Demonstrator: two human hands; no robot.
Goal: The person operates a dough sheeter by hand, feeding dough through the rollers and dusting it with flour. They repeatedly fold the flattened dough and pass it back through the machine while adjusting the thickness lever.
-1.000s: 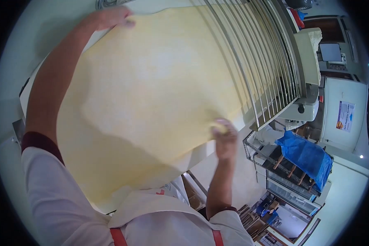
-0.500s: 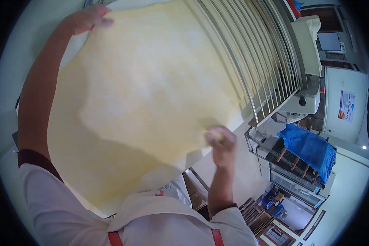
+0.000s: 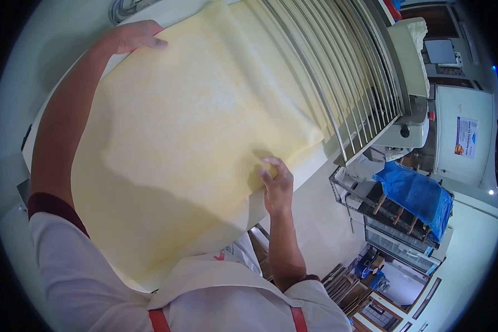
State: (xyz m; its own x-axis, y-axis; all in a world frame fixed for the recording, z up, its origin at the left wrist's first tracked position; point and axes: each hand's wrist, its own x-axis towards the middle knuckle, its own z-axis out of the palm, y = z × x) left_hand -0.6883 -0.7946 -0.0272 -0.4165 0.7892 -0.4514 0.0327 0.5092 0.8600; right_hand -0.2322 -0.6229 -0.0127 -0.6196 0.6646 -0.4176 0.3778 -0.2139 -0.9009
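Observation:
A wide, pale yellow dough sheet (image 3: 177, 122) lies over the white work surface (image 3: 310, 160), with a raised ripple running across it near the metal guard. At the sheet's upper left edge is my left hand (image 3: 133, 37), closed on the edge with the thumb on top; its other fingers are partly hidden. My right hand (image 3: 278, 188) hovers by the sheet's near right edge. Its thumb and fingers are apart and curved, and nothing shows between them. A shadow falls over the near part of the dough.
A guard of metal bars (image 3: 337, 72) spans the far right end of the dough, beside a machine housing (image 3: 406, 133). Further right stand a metal rack (image 3: 351, 191) with a blue plastic cover (image 3: 415, 193) and a white door (image 3: 465, 127). A coiled grey hose (image 3: 122, 10) lies at upper left.
My left hand has moved slightly right and down with the dough edge. My right hand has shifted left and its fingers have opened. A ripple has risen in the sheet near the bars.

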